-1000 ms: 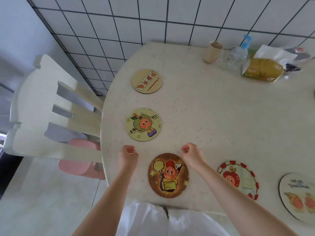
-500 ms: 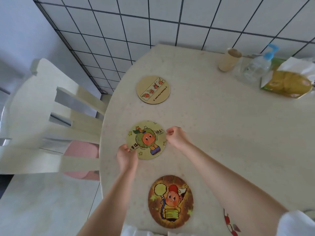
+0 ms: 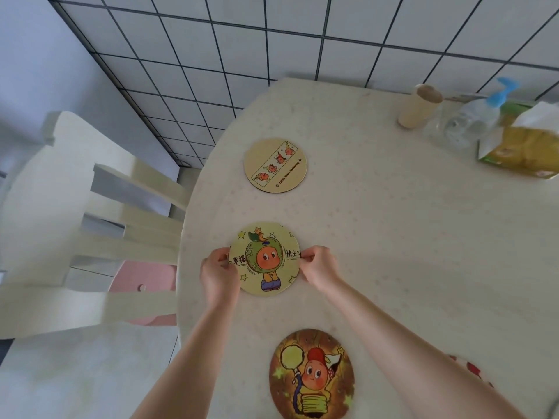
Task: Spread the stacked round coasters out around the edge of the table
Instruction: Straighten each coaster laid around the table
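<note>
Three round coasters lie in a row along the left edge of the cream table (image 3: 408, 252). The middle one is a yellow-green coaster (image 3: 265, 259) with an orange cartoon figure. My left hand (image 3: 218, 272) pinches its left rim and my right hand (image 3: 317, 267) pinches its right rim. Beyond it lies a tan coaster (image 3: 275, 165) with a strip of small figures. A brown coaster (image 3: 311, 375) with a lantern figure sits near the front edge, between my forearms. A sliver of a red-patterned coaster (image 3: 467, 368) peeks out behind my right forearm.
A paper cup (image 3: 419, 106), a clear pump bottle (image 3: 475, 116) and a yellow tissue pack (image 3: 523, 146) stand at the table's far right. A white slatted chair (image 3: 75, 225) with a pink stool (image 3: 142, 276) beneath sits close to the table's left edge. A tiled wall lies behind.
Both hands moved forward from beside the brown coaster to the yellow-green one and closed on its two sides. The view shifted forward and left.
</note>
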A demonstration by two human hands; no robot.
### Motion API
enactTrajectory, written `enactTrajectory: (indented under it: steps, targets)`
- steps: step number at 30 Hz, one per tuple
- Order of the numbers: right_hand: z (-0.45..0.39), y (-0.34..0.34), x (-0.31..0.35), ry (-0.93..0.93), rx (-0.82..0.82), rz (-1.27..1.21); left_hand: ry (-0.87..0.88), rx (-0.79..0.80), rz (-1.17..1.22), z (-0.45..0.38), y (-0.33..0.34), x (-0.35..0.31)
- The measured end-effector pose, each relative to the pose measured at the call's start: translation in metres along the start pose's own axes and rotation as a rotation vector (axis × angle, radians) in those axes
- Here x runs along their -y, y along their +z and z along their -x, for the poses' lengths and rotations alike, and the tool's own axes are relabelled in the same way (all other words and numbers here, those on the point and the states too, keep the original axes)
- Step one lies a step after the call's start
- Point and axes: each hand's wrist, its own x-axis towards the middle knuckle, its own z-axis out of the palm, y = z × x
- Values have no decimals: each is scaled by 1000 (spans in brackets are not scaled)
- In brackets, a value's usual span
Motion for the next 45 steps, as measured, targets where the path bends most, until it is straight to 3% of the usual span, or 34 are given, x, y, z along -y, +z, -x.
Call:
enactTrajectory:
  steps: [10,18,28,37,45]
  targets:
    - [0,6,-14,26,-22,-31,73,125,-45,-17,-5,-10]
    - [-29,-23,1,-14,-78,-29,260,89,-196,-48,6,-24]
    - [-133,-66,96,-112,-106,-21,2,141,132,-98,53,-117]
    - [-185,-70,146,-105,-91,-32,-201,55,445,-114,76,-123]
    - [-194,-64,150,-115,-50,-96,-68,-25,401,-121,83,-135]
